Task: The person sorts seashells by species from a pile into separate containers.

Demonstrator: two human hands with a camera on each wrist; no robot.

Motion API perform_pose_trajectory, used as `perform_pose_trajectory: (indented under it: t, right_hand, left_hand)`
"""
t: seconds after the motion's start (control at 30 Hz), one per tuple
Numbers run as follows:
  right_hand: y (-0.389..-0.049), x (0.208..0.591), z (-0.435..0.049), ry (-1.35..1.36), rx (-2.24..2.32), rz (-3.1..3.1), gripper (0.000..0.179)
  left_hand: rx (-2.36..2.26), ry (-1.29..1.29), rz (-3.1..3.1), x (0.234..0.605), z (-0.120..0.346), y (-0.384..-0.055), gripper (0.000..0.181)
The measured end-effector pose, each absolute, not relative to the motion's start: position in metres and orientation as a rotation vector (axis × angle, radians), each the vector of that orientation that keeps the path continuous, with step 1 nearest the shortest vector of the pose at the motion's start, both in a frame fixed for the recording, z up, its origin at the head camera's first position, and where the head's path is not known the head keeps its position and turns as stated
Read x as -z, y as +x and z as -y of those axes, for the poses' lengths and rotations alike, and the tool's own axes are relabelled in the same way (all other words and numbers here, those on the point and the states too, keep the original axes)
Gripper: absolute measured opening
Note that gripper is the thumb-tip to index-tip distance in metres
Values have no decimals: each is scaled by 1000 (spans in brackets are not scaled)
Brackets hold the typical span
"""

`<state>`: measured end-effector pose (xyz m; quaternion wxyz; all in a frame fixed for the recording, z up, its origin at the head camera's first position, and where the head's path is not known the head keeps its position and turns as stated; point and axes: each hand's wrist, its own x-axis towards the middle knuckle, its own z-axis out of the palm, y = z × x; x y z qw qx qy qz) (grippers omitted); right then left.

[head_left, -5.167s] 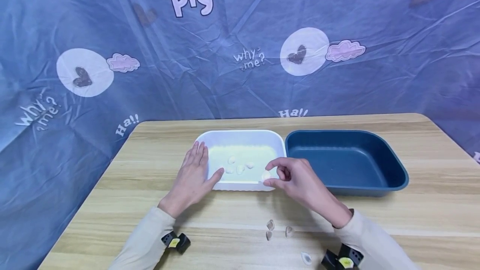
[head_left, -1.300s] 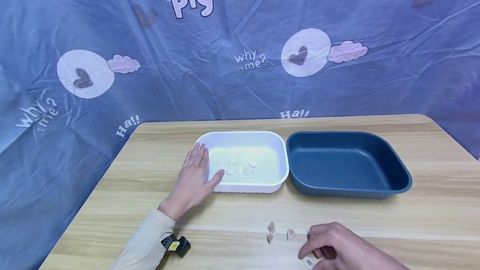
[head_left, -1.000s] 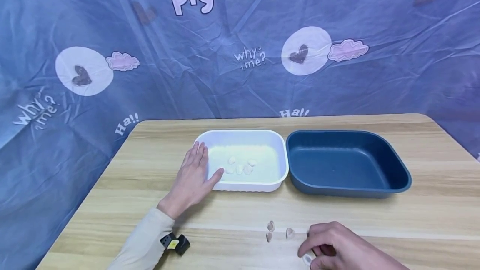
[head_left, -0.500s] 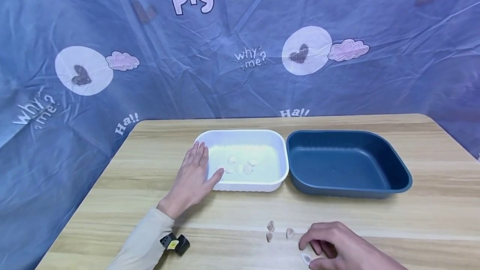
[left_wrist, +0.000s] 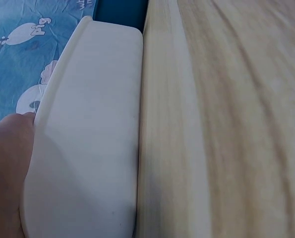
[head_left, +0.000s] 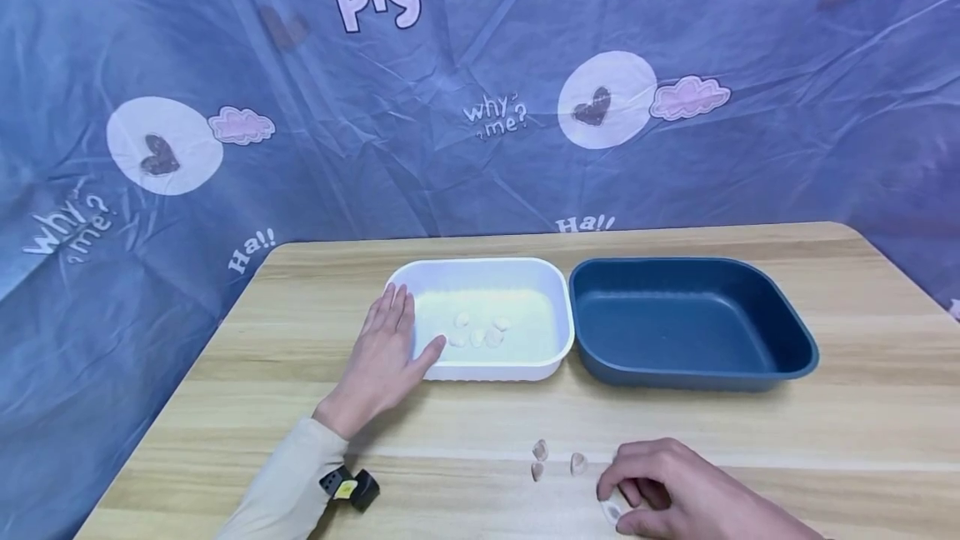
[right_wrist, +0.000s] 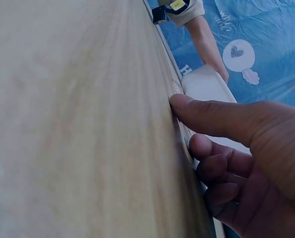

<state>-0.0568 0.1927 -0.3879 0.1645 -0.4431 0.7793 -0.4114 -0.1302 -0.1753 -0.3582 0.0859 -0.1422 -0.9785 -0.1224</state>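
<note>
In the head view, my left hand (head_left: pixel 378 361) rests with straight fingers over the left end of a white plastic tub (head_left: pixel 491 372), thumb across its front rim. Several pale seashells (head_left: pixel 477 337) lie on the tub's floor. My right hand (head_left: pixel 667 486) is low at the front of the table, thumb and forefinger at either side of a white seashell (head_left: pixel 611 512) with a greyish middle, pinching it at the tabletop. Its other fingers are curled under. In the right wrist view, the right hand's thumb (right_wrist: pixel 211 116) reaches the table and mostly hides that seashell.
Three small brownish seashells (head_left: pixel 577 463) lie on the wooden table (head_left: pixel 450 473) left of my right hand. A dark blue tub (head_left: pixel 697 380) stands against the white tub's right side. A blue printed cloth (head_left: pixel 420 173) hangs behind the table.
The seashell earlier held over the white tub now lies in it. My right hand has moved down to the white seashell, and its fingers closed in again after loosening slightly. The left hand stays put.
</note>
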Motion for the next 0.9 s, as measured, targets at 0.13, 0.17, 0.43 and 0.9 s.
perform_pose_trajectory:
  t: [0.13, 0.17, 0.43, 0.9]
  right_hand:
    - [-56, 388, -192, -1287, 1181, -2223, 17]
    - [-56, 388, -191, -1295, 1183, -2228, 18]
    - [-56, 382, -189, -1241, 1171, -2204, 18]
    - [-56, 388, -188, -1290, 1157, -2210, 14]
  left_hand:
    - [376, -415, 2923, 359, 176, -130, 82]
    - [380, -415, 2923, 359, 176, -130, 82]
    - [387, -426, 2907, 359, 176, -132, 81]
    - [372, -427, 2904, 359, 176, -134, 82]
